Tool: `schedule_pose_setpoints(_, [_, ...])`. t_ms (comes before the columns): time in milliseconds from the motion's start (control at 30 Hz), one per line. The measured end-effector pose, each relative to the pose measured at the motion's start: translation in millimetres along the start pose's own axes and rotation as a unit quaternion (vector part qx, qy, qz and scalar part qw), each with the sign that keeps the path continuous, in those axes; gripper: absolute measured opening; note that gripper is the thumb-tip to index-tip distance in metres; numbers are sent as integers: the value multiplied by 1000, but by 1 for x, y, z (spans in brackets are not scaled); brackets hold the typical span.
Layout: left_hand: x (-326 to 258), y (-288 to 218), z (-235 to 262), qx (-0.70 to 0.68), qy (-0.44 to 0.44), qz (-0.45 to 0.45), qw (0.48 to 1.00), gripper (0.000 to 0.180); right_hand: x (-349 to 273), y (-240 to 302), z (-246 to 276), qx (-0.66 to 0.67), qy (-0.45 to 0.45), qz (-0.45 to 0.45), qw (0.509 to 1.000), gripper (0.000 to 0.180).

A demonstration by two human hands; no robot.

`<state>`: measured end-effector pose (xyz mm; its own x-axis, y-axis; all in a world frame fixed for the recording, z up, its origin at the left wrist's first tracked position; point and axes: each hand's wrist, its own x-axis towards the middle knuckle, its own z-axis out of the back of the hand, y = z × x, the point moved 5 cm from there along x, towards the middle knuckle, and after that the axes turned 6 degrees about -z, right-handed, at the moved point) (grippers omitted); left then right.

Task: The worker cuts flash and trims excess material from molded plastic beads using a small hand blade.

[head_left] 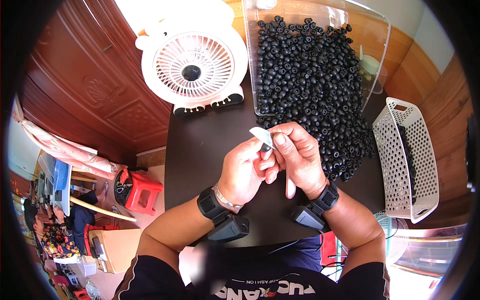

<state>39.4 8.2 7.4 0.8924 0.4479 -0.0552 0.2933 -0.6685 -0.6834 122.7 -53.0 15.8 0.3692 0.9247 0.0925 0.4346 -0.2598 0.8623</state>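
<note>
Cupping left hand [242,170], pinching right hand [304,159]

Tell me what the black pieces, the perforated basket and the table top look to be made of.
Black pieces: probably moulded plastic or rubber, satin, with small highlights on near-identical rounded shapes. Perforated basket: likely matte moulded plastic, given its regular holes. Table top: smooth and dark brown, perhaps laminate; no clear grain shows.

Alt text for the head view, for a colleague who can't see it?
A person's right hand pinches a pale blade-like tool beside a small black part in the left hand, over a dark table. Beyond, a heap of black parts spills from a clear bin, between a white fan and a pale perforated basket.
</note>
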Motion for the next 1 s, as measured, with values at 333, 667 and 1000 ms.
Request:
schedule_pose_setpoints(333, [1, 1, 6, -22, -12, -22, 999, 27, 0, -1, -2, -18, 6, -7, 1000, 19])
schedule_pose_setpoints(667, [0, -1, 2, -2, -19, -21, 1000, 27, 0, 0, -1, -45, -9, 17, 999, 19])
schedule_pose_setpoints(1000, [0, 1, 5, 18, -9, -33, 999, 31, 0, -3, 0, -58, -17, 13, 998, 18])
